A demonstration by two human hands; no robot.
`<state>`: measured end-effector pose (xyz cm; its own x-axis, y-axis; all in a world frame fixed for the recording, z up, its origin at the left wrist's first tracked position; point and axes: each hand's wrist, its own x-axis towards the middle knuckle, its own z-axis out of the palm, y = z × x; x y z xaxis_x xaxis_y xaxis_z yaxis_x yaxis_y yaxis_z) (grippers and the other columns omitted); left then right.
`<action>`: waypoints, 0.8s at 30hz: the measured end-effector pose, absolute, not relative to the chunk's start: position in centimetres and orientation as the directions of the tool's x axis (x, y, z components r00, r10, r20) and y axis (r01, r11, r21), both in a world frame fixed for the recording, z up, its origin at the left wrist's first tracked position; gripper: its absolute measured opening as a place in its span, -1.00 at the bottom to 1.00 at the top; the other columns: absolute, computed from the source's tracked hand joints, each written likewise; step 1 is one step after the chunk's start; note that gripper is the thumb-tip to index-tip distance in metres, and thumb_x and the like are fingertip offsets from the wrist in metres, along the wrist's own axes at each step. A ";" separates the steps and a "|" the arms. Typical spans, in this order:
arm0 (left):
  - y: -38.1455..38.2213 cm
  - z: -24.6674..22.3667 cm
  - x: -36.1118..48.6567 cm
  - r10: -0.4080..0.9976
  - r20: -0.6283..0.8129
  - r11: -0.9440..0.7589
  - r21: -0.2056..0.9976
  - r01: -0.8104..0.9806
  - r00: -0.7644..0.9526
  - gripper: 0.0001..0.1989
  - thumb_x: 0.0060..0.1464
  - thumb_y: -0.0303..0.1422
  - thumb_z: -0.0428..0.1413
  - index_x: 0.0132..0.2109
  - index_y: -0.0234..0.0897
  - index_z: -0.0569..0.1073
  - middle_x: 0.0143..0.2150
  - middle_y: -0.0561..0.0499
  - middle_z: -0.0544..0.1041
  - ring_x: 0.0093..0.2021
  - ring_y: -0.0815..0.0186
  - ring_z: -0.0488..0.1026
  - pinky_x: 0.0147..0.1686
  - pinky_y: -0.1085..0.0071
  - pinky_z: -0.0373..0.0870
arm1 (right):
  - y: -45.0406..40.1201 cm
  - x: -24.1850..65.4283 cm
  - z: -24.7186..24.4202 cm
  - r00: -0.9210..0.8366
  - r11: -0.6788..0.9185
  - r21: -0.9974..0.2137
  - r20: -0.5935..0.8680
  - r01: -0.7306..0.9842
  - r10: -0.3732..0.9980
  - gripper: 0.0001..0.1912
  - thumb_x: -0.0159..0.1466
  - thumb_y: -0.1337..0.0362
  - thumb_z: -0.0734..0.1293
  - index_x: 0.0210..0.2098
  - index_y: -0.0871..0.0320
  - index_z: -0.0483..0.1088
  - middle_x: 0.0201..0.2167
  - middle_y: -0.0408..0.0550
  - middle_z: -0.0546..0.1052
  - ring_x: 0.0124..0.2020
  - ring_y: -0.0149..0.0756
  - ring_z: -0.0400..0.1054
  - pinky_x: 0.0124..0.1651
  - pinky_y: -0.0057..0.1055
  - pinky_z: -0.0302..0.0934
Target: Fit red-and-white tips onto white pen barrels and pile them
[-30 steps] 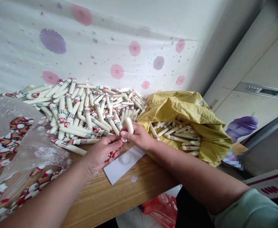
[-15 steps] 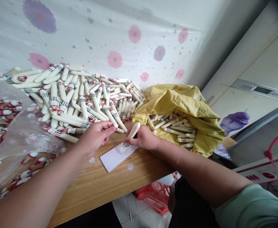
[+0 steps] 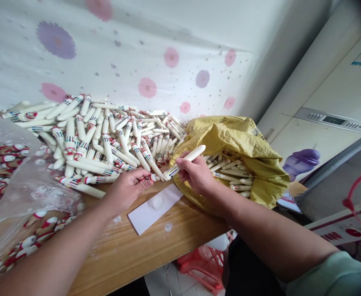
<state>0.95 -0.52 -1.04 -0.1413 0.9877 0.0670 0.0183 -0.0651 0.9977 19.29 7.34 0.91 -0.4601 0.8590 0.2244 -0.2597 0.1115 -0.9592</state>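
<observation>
My left hand (image 3: 127,190) pinches a small red-and-white figure (image 3: 152,177) between thumb and fingertips. In my right hand (image 3: 195,172) is a cream pen (image 3: 195,153), tilted, its plain rounded end pointing up and right and its striped end down toward the small figure. A narrow gap seems to part the two pieces. Below them a white card (image 3: 143,216) lies on the wooden table (image 3: 128,250), with a round translucent blob (image 3: 157,202) on it. Behind my left hand spreads a large heap of similar pens (image 3: 106,144).
At right a yellow woven sack (image 3: 242,135) lies open with more pens inside. A clear plastic bag (image 3: 20,181) with red-and-white figures covers the left side. A red basket (image 3: 200,267) stands below the table's front edge.
My right hand has lifted the pen off the card's blob and turned its striped end toward my left hand. The blob is now uncovered. My left hand still holds the small figure. The view has shifted slightly.
</observation>
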 end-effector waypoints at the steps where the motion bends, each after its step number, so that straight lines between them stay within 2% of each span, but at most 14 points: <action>1: -0.6 -0.8 1.1 0.990 0.051 -0.055 0.998 -0.023 -0.135 -0.90 -0.18 -0.38 0.33 -0.42 -0.29 0.60 -0.61 0.08 0.35 -0.66 0.47 0.14 -0.73 0.56 0.02 | 7.4 19.1 0.9 -0.433 0.096 -0.949 0.226 -0.301 0.873 -0.68 0.04 0.11 0.44 -0.53 0.17 0.27 -0.77 -0.30 0.26 -0.76 -0.52 0.09 -0.70 -0.56 -0.04; 4: -0.7 -0.7 1.4 0.994 0.030 -0.037 0.997 -0.065 -0.102 -0.91 -0.17 -0.39 0.32 -0.45 -0.30 0.58 -0.63 0.10 0.31 -0.66 0.47 0.11 -0.73 0.55 -0.01 | 7.3 18.6 0.6 -0.416 0.099 -0.934 0.246 -0.343 0.876 -0.68 0.04 0.12 0.46 -0.51 0.17 0.28 -0.76 -0.29 0.29 -0.75 -0.52 0.12 -0.69 -0.56 -0.03; 10: -1.0 -1.0 1.1 0.991 0.130 -0.129 0.990 0.049 -0.016 -0.82 -0.12 -0.25 0.30 -0.42 -0.28 0.57 -0.64 0.10 0.25 -0.63 0.44 0.11 -0.70 0.55 0.04 | 6.5 18.1 -0.7 -0.413 0.165 -0.949 0.268 -0.268 0.870 -0.68 0.05 0.11 0.46 -0.51 0.17 0.30 -0.73 -0.26 0.34 -0.70 -0.50 0.17 -0.63 -0.54 0.01; 12: -1.1 -0.8 0.8 0.985 0.162 -0.158 0.985 0.072 -0.062 -0.79 -0.10 -0.21 0.29 -0.44 -0.26 0.54 -0.64 0.12 0.22 -0.63 0.45 0.10 -0.69 0.56 0.03 | 6.5 18.0 -0.7 -0.348 0.192 -0.947 0.276 -0.258 0.896 -0.69 0.04 0.13 0.45 -0.52 0.17 0.28 -0.73 -0.26 0.34 -0.70 -0.50 0.16 -0.62 -0.53 0.01; 16: -1.1 -0.4 0.2 0.961 0.189 -0.180 0.982 0.062 -0.203 -0.70 -0.14 -0.17 0.31 -0.53 -0.27 0.43 -0.64 0.12 0.20 -0.62 0.47 0.08 -0.68 0.58 0.02 | 7.3 18.0 0.7 -0.131 0.232 -0.889 0.305 -0.395 0.943 -0.68 -0.01 0.18 0.44 -0.55 0.13 0.20 -0.75 -0.33 0.25 -0.73 -0.54 0.07 -0.65 -0.54 -0.07; 20: -0.9 -0.8 0.1 0.974 0.181 -0.179 0.983 0.024 -0.139 -0.70 -0.15 -0.16 0.32 -0.53 -0.27 0.44 -0.61 0.12 0.20 -0.61 0.46 0.09 -0.67 0.57 0.05 | 7.0 18.0 2.5 -0.207 0.171 -0.867 0.296 -0.468 0.933 -0.67 -0.03 0.19 0.45 -0.52 0.13 0.20 -0.74 -0.33 0.25 -0.74 -0.55 0.07 -0.67 -0.55 -0.05; 24: -0.9 -0.9 0.4 0.977 0.194 -0.191 0.981 0.038 -0.087 -0.75 -0.11 -0.17 0.29 -0.45 -0.26 0.51 -0.59 0.10 0.24 -0.60 0.46 0.08 -0.67 0.58 0.06 | 6.1 17.7 2.5 -0.301 0.207 -0.878 0.356 -0.431 0.885 -0.68 0.01 0.16 0.46 -0.51 0.14 0.24 -0.73 -0.31 0.27 -0.73 -0.53 0.10 -0.66 -0.55 -0.04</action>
<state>0.42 -0.86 -0.95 -0.0867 0.9772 0.1937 0.0380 -0.1911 0.9808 17.69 6.11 2.50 -0.3011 0.8847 0.3558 -0.4308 0.2067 -0.8785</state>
